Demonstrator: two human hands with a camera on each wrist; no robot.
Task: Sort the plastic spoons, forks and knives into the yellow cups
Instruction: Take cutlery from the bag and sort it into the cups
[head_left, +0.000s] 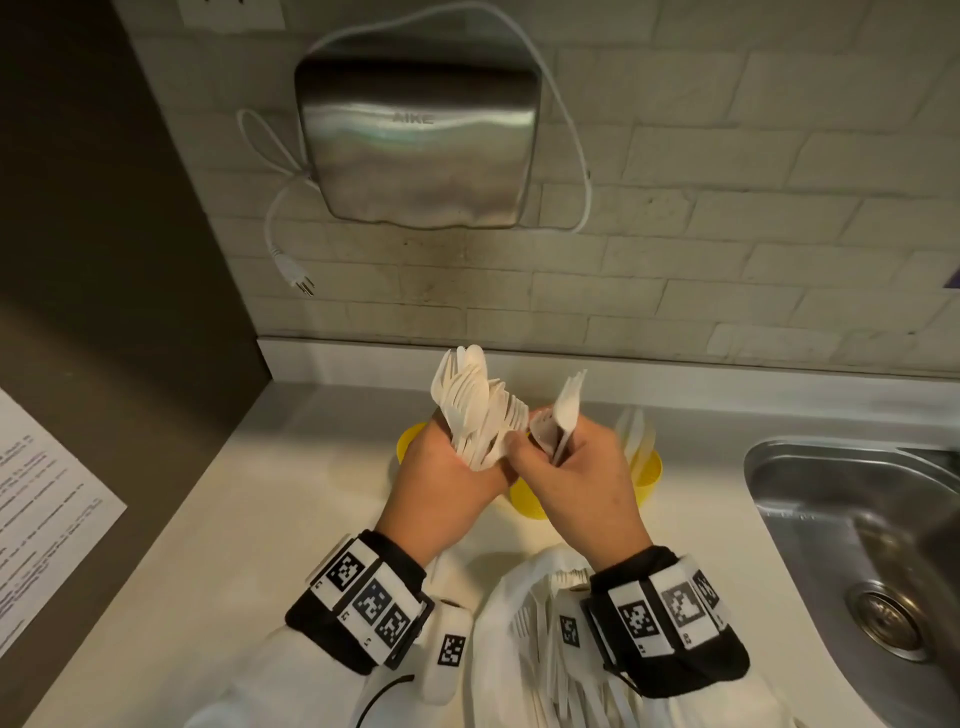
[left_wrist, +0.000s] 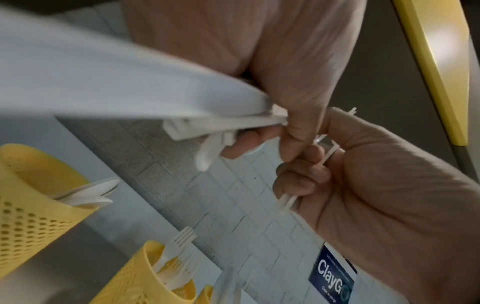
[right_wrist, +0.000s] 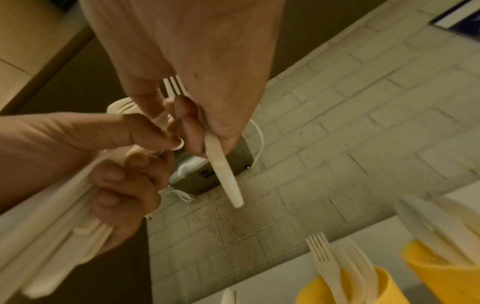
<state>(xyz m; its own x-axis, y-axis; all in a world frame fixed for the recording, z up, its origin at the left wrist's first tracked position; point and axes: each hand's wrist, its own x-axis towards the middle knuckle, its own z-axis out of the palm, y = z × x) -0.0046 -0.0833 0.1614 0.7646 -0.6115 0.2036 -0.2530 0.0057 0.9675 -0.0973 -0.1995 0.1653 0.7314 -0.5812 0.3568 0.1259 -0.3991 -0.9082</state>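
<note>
My left hand grips a thick bundle of white plastic cutlery, forks and spoons fanned upward. My right hand touches it and holds a few pieces; the right wrist view shows a knife and a fork in that hand. Both hands hover over three yellow cups: the left cup, the middle cup and the right cup. One cup holds spoons, another cup forks. Knives stand in the cup at the right.
A white plastic bag with more cutlery lies at the counter's near edge under my right wrist. A steel sink is at the right. A metal hand dryer with a dangling plug hangs on the tiled wall. A printed sheet lies left.
</note>
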